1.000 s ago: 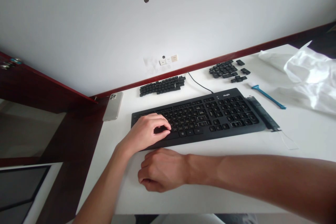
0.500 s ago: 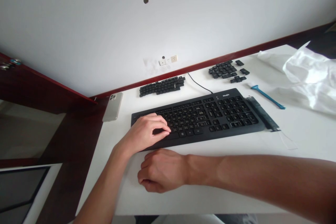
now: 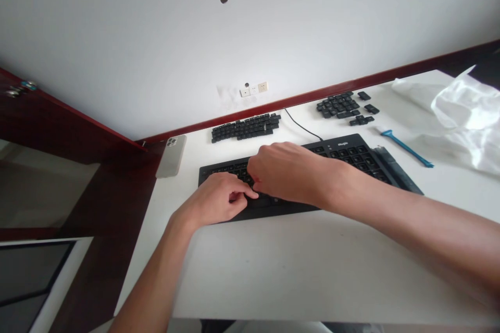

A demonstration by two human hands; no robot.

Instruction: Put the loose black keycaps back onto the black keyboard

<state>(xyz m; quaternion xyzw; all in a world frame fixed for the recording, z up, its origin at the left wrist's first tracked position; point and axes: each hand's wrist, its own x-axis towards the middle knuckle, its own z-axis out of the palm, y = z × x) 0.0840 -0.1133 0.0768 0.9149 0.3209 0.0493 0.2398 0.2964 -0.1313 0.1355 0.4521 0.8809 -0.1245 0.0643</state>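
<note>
A black keyboard [image 3: 269, 209] lies slightly slanted on the white desk, with bare key sockets where many keycaps are off. My left hand [image 3: 219, 199] rests over its left front part, index finger stretched along the bottom rows and thumb bent below. I see nothing held in it. Close beside that fingertip, my right hand [image 3: 291, 170] is over the middle of the keyboard with its fingers curled down. Its fingertips are hidden, so whatever they grip cannot be made out. Loose black keycaps [image 3: 247, 128] lie grouped behind the keyboard, with a second group of keycaps [image 3: 338, 106] farther right.
A phone [image 3: 171, 156] lies at the desk's left edge. To the right are a blue brush [image 3: 408, 149] and a crumpled white plastic bag [image 3: 464, 114]. A cable [image 3: 302, 125] runs from the keyboard toward the wall, where sockets [image 3: 253, 89] are mounted.
My right hand has moved from the desk in front of the keyboard up onto its middle keys. My left hand stays in place, its index finger now stretched out. The view has shifted slightly.
</note>
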